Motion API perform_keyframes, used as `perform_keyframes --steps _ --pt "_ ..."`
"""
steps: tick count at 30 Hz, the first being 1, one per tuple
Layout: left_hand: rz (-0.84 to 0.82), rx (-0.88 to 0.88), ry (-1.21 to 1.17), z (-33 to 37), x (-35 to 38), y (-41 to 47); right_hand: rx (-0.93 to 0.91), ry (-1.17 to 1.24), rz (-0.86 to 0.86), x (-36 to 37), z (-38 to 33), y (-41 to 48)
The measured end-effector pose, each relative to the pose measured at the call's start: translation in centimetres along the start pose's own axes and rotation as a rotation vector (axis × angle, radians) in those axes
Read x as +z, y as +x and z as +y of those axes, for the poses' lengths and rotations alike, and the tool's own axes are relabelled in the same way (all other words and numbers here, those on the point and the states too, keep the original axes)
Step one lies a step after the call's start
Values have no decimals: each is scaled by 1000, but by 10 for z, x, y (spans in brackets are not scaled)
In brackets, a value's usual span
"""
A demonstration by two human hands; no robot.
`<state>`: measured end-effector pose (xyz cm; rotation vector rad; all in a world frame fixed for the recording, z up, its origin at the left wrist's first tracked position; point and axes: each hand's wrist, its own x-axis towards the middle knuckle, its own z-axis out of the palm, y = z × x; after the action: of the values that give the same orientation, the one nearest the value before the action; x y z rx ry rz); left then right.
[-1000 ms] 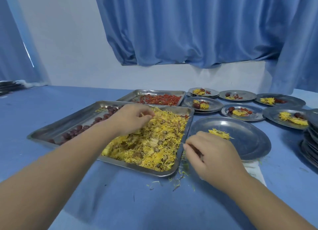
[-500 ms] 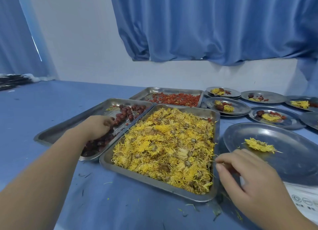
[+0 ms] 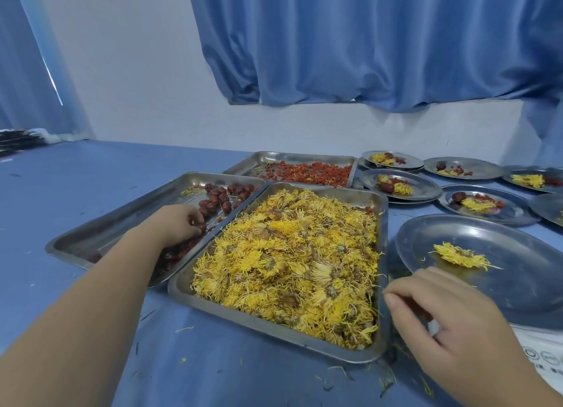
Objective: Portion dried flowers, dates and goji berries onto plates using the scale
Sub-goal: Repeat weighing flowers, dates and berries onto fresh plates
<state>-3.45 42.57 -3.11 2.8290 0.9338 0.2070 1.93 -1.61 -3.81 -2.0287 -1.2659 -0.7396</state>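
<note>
Dates (image 3: 224,201) fill the left tray (image 3: 100,239), where my left hand (image 3: 173,223) curls round a few; I'd lift one only and set it on the plate (image 3: 518,290) on the scale (image 3: 545,355). My right hand (image 3: 451,330) hovers half-curled; I cannot tell if it holds anything

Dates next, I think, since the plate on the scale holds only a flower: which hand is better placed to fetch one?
Left. The left hand is in the date tray, fingers curled on dates; the right hand is beside the plate, across the flower tray.
</note>
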Motion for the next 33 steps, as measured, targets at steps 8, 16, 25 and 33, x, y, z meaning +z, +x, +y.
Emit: perform_keyframes --steps 8,16,25,33 --pt "89 -27 -107 9 -2 -17 29 5 6 -7 1 -3" --pt "292 31 -431 31 -17 -36 151 98 89 -15 6 -4" --pt "196 355 -699 157 -36 -87 701 664 451 -47 22 0" --pt "67 724 -470 268 -15 -127 949 1042 693 -67 46 6"
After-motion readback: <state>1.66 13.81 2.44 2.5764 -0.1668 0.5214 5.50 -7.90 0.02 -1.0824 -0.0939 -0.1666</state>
